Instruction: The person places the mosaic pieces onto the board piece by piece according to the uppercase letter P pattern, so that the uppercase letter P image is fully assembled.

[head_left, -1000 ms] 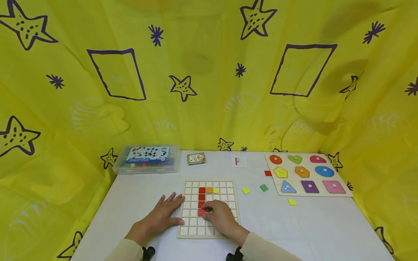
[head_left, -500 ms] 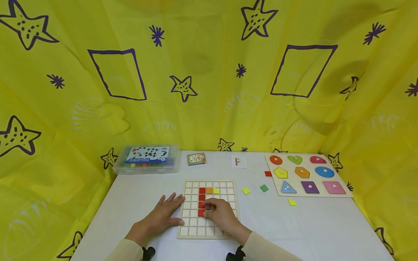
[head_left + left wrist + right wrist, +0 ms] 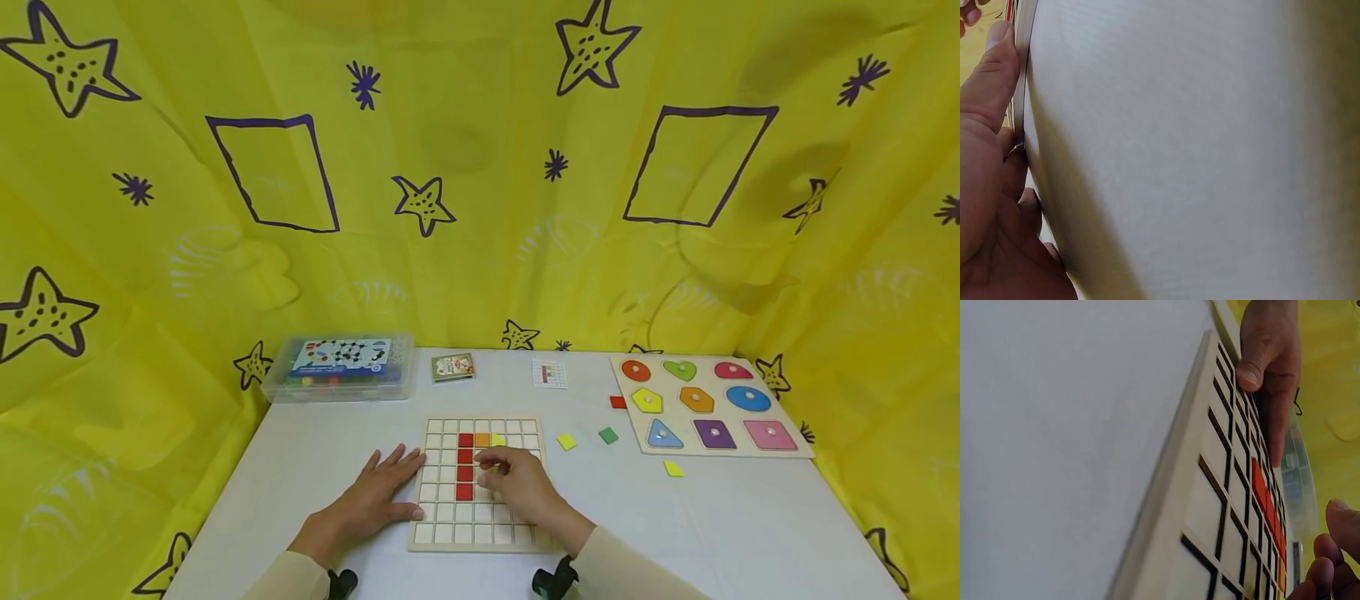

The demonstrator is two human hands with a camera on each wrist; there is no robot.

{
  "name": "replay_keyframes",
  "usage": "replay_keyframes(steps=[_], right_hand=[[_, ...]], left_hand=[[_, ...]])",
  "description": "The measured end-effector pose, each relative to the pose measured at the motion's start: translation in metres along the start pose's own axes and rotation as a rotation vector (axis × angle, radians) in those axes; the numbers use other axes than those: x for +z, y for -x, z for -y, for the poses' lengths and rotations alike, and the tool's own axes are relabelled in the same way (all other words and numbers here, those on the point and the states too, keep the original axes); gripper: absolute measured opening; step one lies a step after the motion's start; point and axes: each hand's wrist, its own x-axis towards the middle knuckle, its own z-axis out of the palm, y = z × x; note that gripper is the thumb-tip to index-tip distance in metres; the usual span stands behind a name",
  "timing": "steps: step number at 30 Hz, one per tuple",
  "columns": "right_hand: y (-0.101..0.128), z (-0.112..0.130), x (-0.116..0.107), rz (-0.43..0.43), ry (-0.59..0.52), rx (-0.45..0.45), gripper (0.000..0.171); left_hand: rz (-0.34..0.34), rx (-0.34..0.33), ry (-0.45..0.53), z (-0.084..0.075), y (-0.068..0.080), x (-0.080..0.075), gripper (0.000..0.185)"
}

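Observation:
A wooden grid board (image 3: 480, 549) lies on the white table in the head view. A column of red square tiles (image 3: 465, 473) sits in its cells, with an orange tile (image 3: 482, 440) and a yellow tile (image 3: 498, 439) continuing the top row rightward. My left hand (image 3: 366, 502) rests at the board's left edge, fingers spread and thumb on the rim. Over the board, just right of the red column, hovers my right hand (image 3: 525, 490). Its fingers are loosely bent; in the right wrist view the thumb (image 3: 1344, 525) stands apart from the fingers and no tile shows between them.
Loose tiles lie right of the board: yellow (image 3: 566, 442), green (image 3: 608, 436), red (image 3: 617, 402) and another yellow (image 3: 673, 469). Behind are a clear plastic case (image 3: 401, 371), a small box (image 3: 453, 367), a printed grid card (image 3: 550, 374) and a shape puzzle board (image 3: 705, 373).
My right hand has let go of the lowest red tile and moved slightly up and right, uncovering the red column. That tile now lies squarely in its cell. The left hand stays put.

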Motion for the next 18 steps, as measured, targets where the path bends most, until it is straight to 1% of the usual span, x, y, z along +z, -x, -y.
replay_keyframes(steps=[3,7,13,18], right_hand=[[-0.006,-0.001,-0.015,-0.024,0.0,0.002,0.024],[-0.014,-0.006,-0.039,-0.082,0.026,0.027,0.026],[-0.021,-0.022,-0.083,-0.163,0.081,0.063,0.031],[-0.024,-0.036,-0.12,-0.177,0.101,0.08,0.036]], left_hand=[[-0.007,0.013,0.005,0.0,0.001,-0.001,0.093],[-0.014,0.04,0.016,0.001,0.001,-0.001,0.092],[-0.014,0.034,0.012,0.001,0.001,0.001,0.093],[-0.016,0.023,0.012,0.001,0.002,0.001,0.092]])
